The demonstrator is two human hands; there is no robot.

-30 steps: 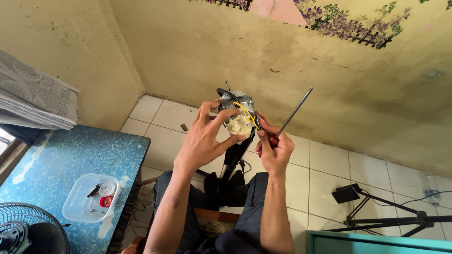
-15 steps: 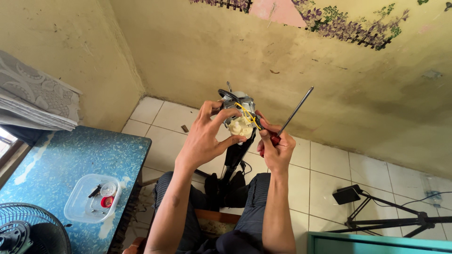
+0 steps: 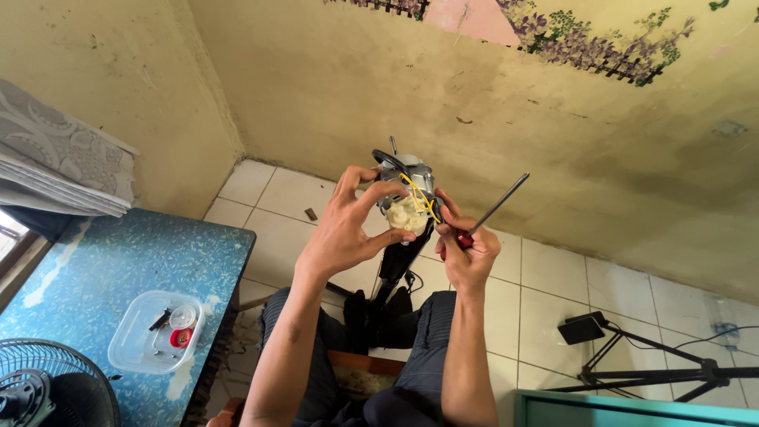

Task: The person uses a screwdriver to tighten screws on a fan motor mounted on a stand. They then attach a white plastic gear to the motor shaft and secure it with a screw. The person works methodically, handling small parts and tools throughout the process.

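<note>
Fingers of the left hand (image 3: 348, 229) are being wrapped around the rigid, weighty-looking grey metal fan motor with yellow wires (image 3: 407, 198), best gripped by its casing, not those wires, while a red-handled steel screwdriver (image 3: 486, 217) is being pinched by the right hand (image 3: 466, 253).

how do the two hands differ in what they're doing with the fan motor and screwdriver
The left hand spreads open fingers around the fan motor, gripping its side; the right hand is curled shut on a red-handled screwdriver. The left hand sits higher than the right hand. Both are bare, raised, and meet at the motor.
</note>
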